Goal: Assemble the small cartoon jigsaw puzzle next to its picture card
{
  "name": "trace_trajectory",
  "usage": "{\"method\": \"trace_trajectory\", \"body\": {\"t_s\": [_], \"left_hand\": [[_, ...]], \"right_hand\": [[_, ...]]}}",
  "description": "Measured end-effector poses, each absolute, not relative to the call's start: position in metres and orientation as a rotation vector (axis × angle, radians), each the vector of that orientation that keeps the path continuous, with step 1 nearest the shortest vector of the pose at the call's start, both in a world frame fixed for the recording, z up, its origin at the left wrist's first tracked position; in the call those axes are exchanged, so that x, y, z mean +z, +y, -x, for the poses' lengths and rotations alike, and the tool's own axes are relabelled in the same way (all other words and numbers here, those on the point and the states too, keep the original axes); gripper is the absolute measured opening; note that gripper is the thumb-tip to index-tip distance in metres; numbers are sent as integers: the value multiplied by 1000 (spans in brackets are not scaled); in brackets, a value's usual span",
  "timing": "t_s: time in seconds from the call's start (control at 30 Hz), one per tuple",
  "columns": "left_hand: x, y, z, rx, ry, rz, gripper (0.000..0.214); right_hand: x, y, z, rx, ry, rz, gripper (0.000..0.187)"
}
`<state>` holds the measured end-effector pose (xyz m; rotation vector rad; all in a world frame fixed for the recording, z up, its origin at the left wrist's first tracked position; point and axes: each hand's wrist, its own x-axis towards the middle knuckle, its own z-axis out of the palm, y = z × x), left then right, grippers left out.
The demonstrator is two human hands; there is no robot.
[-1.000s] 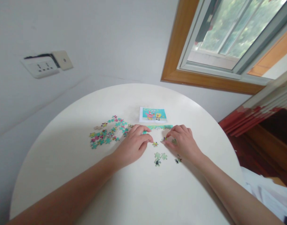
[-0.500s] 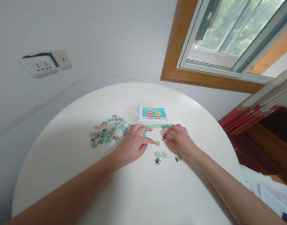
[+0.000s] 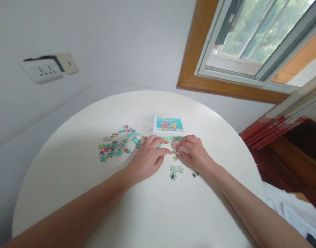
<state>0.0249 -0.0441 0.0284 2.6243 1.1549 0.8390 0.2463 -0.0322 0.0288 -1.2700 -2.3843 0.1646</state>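
My right hand [image 3: 195,151] pinches a small puzzle piece [image 3: 176,150] between thumb and fingers, just above a loose yellow piece [image 3: 175,157] on the table. Opposite it, my left hand [image 3: 149,155] rests with thumb and index finger apart, the fingertip close to those two pieces. Behind both hands lies a joined strip of green puzzle edge [image 3: 170,138], partly covered by them. Nearer to me are several loose pieces: pale green ones [image 3: 180,169], a dark-marked one [image 3: 173,176], and a dark one [image 3: 194,175] beside my right wrist.
A spread of mixed puzzle pieces [image 3: 119,146] lies to the left on the round white table [image 3: 137,213]. A reference picture card [image 3: 169,125] with cartoon figures lies at the back. Beyond are a wall with a socket [image 3: 44,70] and a wood-framed window [image 3: 187,77].
My right hand has moved a little left with its puzzle piece, now close to my left index finger. The yellow piece has shifted slightly to the right. My left hand has hardly moved.
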Motion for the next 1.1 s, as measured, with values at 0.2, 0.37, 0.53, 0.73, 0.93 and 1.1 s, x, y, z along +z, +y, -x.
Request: {"method": "trace_trajectory", "body": {"t_s": [0.2,0.37,0.53,0.73,0.93,1.1], "left_hand": [[29,-35,-16,1066,1313,-2539,30],[28,-40,-19,944,1209,-2583,29],[27,-44,-22,827,1174,-2625,16],[23,-44,-23,759,1204,-2627,14],[23,-46,-27,746,1252,-2621,13],[23,-46,-28,731,1277,-2617,11]], "right_hand": [[28,-43,-234,255,-2528,1067,19],[33,-48,-243,262,-2559,1064,22],[37,-45,-258,218,-2551,1202,28],[34,-40,-260,216,-2582,1213,19],[34,-40,-258,273,-2568,1208,15],[32,-40,-258,288,-2558,1186,17]]}}
